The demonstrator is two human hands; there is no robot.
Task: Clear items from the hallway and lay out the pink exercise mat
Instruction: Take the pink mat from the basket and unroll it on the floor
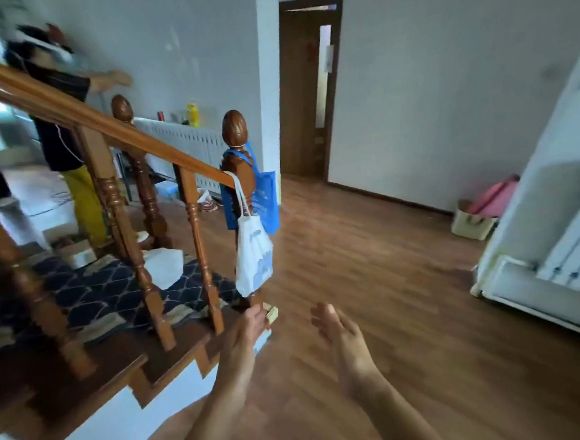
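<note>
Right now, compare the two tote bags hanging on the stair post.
The blue bag hangs higher, its straps looped just under the post's knob; the white bag hangs lower, its bottom near the floor. The blue bag sits behind and to the right, the white bag in front, overlapping it. Both are soft totes hanging from the newel post.

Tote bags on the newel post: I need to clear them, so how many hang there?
2: a blue tote bag hanging high on the post, and a white tote bag lower, in front. Others may be hidden behind.
</note>
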